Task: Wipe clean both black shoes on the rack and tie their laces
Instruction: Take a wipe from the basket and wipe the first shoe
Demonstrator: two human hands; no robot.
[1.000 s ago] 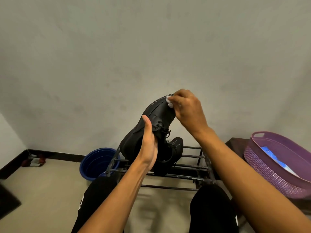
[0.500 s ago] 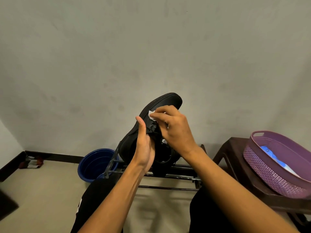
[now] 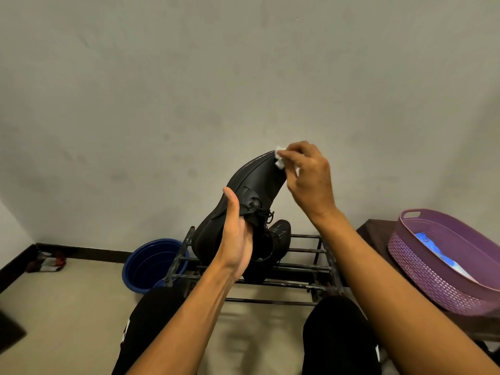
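A black lace-up shoe [image 3: 254, 185] is held up in the air, toe pointing up and to the right, above the metal rack [image 3: 305, 269]. My left hand [image 3: 238, 236] grips it around the heel and collar, thumb along the side. My right hand [image 3: 308, 177] pinches a small white wipe [image 3: 280, 159] against the toe tip. The shoe's laces hang loose near the eyelets. The second black shoe [image 3: 280, 234] sits on the rack behind the held one, mostly hidden.
A blue basin [image 3: 151, 263] stands on the floor left of the rack. A purple basket [image 3: 443, 255] with a blue-and-white item rests on a dark brown stool [image 3: 376, 234] to the right. My knees are below the rack. The wall is close behind.
My right hand has slid the wipe from the lace area up to the toe tip. The left hand keeps holding the shoe, which has risen slightly.
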